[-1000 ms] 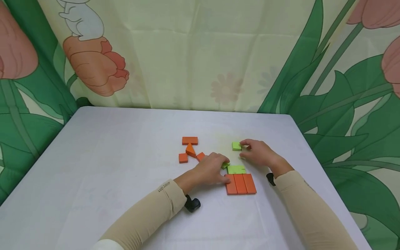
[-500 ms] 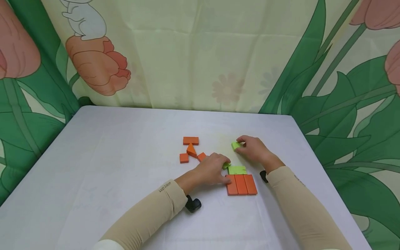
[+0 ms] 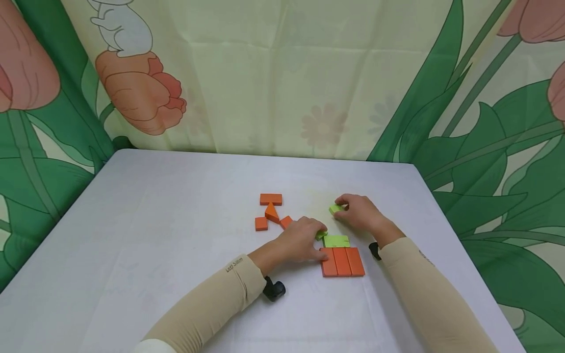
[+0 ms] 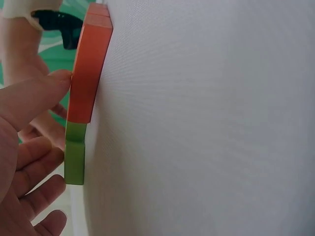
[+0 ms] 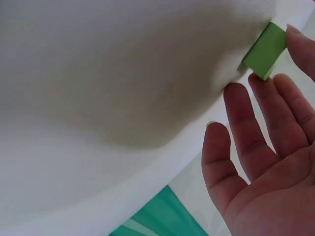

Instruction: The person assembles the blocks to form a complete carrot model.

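My right hand pinches a small green block between thumb and fingertips, close over the table. Three flat orange rectangular blocks lie side by side, with a light green rectangular block against their far edge. At its left sits a smaller green block, mostly covered by my left hand in the head view. The left thumb rests at the side of the leftmost orange block, and the left fingers touch the green piece with relaxed joints.
Left of the green pieces lie an orange rectangular block, an orange triangular block, an orange square block and another orange piece partly behind the left hand. A white cloth covers the table; a printed curtain hangs behind.
My right hand has taken hold of the small green block, tilted it and shifted it slightly nearer the other green pieces. The left hand stays at the orange and green blocks.
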A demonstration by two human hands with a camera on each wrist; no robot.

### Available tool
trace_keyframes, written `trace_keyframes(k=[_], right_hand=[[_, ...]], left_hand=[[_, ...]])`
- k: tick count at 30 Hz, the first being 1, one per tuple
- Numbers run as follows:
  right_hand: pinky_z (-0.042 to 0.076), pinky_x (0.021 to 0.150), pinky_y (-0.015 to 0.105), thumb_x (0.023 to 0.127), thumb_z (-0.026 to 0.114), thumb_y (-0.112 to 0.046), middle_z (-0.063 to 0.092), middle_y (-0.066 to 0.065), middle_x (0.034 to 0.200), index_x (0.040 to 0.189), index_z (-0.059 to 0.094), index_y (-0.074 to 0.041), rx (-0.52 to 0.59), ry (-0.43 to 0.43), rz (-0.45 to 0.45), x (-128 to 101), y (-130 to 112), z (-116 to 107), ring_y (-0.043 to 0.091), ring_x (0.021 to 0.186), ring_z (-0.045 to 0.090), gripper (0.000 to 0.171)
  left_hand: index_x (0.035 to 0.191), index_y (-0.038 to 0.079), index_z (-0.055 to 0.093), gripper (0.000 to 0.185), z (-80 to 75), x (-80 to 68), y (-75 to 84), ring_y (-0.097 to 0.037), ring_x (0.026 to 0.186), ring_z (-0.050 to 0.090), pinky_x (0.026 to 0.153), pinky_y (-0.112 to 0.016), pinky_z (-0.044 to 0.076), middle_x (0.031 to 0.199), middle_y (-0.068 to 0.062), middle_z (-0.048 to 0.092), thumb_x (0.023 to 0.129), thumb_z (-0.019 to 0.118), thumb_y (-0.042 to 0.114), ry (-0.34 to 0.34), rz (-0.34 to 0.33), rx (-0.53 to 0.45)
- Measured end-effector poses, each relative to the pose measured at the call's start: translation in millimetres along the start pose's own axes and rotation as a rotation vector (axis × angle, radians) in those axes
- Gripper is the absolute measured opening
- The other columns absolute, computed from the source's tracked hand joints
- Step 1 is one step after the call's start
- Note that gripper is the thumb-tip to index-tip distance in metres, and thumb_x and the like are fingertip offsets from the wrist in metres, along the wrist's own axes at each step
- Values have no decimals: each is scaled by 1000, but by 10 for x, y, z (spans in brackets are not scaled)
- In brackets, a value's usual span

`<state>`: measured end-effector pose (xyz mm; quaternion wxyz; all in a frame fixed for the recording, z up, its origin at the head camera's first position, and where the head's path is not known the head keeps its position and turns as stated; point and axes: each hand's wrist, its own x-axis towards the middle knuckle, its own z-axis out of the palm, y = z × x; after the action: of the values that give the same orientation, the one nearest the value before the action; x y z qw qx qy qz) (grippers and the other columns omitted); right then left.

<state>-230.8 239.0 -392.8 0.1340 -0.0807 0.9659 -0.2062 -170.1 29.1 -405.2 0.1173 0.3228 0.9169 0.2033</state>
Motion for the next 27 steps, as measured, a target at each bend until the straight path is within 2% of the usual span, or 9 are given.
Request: trace_keyframes(k=[3,14,27], right_hand=[[45,98,51,93,71,-22,64,17,124,132,61,0,-7,-9,-21,-111,75,-28,35,113,58,45],[46,98,53,93,69,-21,63,16,126,131,62,-4,7,-27,-4,-474,224,-5,36,115,56,42],[49,93,49,93,70,-18,65,12,122,128,65,-3,-4,-13,-53,-612,219,11,31,107,59,39]], left_hand=[[135,12,60,63,-2,-6,8,-20,124,50,105,-34,41,133,-1,60,85,78,46,3,-2,-2],[137,12,59,64,-1,-17,15,-21,125,49,105,-34,41,135,-2,58,86,78,45,-4,-20,-26],[136,13,59,65,-1,-14,23,-20,124,49,103,-34,42,134,-1,59,84,79,47,-9,-23,-27]])
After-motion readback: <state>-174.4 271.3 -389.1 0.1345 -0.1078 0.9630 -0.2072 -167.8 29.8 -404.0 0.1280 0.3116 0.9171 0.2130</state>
